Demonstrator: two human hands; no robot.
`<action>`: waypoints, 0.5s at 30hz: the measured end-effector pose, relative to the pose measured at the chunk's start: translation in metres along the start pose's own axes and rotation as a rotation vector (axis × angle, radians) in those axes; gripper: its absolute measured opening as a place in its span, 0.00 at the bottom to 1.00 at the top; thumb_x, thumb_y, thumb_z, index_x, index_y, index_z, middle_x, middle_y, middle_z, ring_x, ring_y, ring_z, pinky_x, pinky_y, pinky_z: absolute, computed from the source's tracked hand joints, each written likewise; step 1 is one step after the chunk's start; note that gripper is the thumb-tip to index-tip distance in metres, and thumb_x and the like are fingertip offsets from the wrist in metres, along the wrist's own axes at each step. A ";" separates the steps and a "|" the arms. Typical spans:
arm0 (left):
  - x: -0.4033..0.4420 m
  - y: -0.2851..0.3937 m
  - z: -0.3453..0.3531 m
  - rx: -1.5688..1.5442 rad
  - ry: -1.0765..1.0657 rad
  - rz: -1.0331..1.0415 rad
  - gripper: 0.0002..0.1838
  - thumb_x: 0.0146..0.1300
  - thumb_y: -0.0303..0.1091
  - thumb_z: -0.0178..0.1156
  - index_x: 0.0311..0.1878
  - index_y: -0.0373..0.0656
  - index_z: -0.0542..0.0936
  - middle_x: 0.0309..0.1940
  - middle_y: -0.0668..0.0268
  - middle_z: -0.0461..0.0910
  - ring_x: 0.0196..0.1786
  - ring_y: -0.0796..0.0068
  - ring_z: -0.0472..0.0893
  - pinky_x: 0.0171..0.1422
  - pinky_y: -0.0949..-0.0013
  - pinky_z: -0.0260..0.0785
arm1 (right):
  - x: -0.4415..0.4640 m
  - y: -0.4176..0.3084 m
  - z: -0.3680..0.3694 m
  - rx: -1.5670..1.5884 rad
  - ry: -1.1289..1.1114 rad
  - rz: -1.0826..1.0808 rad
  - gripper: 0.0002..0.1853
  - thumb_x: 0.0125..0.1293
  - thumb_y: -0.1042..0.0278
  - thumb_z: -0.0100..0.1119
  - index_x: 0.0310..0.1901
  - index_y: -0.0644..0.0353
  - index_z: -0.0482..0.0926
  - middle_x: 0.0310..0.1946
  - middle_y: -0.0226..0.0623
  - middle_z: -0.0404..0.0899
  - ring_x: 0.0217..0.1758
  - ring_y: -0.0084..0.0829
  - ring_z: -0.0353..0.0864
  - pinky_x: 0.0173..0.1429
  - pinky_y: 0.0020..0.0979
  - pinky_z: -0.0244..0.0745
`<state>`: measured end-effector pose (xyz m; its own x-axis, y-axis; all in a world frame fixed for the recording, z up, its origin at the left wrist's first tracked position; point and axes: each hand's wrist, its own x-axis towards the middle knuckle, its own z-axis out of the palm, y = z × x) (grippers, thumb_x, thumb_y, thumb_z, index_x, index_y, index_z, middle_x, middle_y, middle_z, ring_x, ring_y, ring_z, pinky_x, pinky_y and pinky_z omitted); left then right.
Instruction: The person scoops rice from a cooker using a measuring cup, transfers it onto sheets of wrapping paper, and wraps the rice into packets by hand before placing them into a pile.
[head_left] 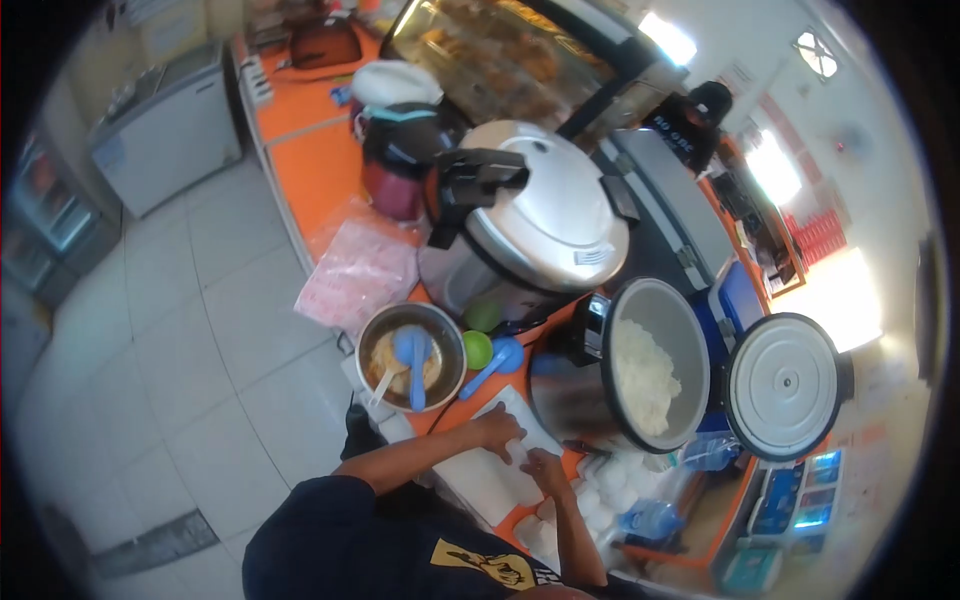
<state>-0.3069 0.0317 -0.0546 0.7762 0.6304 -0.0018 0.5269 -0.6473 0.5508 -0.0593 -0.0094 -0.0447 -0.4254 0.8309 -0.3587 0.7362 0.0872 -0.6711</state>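
Note:
My left hand [497, 430] and my right hand [545, 470] are close together over the counter edge, fingers closed around a small white piece [517, 451]. It could be thin plastic or paper; its exact kind is too small to make out. White sheets [487, 480] lie beneath my hands. Beyond them, a rice cooker [570, 385] stands with its lid [787, 388] swung open and white rice [645, 380] inside. To the left is a steel pot [447, 340] holding a blue ladle [417, 375] and a pale-handled scoop [385, 383].
A blue scoop [490, 368] and green cup [478, 350] sit between the pot and cooker. Behind stands a large closed steel cooker [550, 205]. Pink-printed plastic bags [360, 265] lie on the orange counter [310, 180]. Several white wrapped bundles [605, 490] are at right.

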 end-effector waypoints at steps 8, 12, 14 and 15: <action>-0.017 -0.005 0.021 -0.063 0.075 -0.036 0.15 0.65 0.46 0.65 0.47 0.46 0.81 0.34 0.57 0.86 0.43 0.55 0.85 0.55 0.51 0.66 | 0.012 -0.011 0.012 0.001 0.112 -0.036 0.10 0.69 0.66 0.64 0.45 0.65 0.82 0.38 0.41 0.84 0.39 0.32 0.82 0.47 0.33 0.77; -0.011 -0.013 0.024 -0.100 0.068 -0.078 0.15 0.70 0.43 0.58 0.55 0.47 0.77 0.36 0.53 0.85 0.45 0.49 0.84 0.57 0.43 0.65 | 0.016 -0.008 0.010 0.056 0.151 0.033 0.10 0.73 0.65 0.60 0.45 0.64 0.82 0.34 0.40 0.84 0.38 0.27 0.79 0.47 0.32 0.75; -0.002 -0.022 0.041 -0.114 0.134 -0.098 0.15 0.70 0.43 0.57 0.55 0.48 0.78 0.36 0.51 0.84 0.44 0.48 0.84 0.56 0.44 0.67 | 0.025 0.015 0.016 0.023 0.187 -0.016 0.10 0.73 0.63 0.60 0.45 0.61 0.83 0.34 0.39 0.84 0.39 0.26 0.79 0.48 0.32 0.75; 0.003 -0.028 0.055 -0.129 0.160 -0.102 0.13 0.70 0.42 0.57 0.53 0.49 0.79 0.37 0.48 0.84 0.43 0.49 0.84 0.55 0.46 0.69 | 0.023 0.034 0.022 0.026 0.211 -0.051 0.11 0.73 0.62 0.61 0.45 0.60 0.83 0.34 0.39 0.85 0.39 0.26 0.79 0.48 0.32 0.75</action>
<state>-0.3003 0.0277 -0.1159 0.6505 0.7568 0.0639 0.5438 -0.5228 0.6565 -0.0559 0.0005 -0.0900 -0.3401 0.9225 -0.1825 0.7017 0.1197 -0.7024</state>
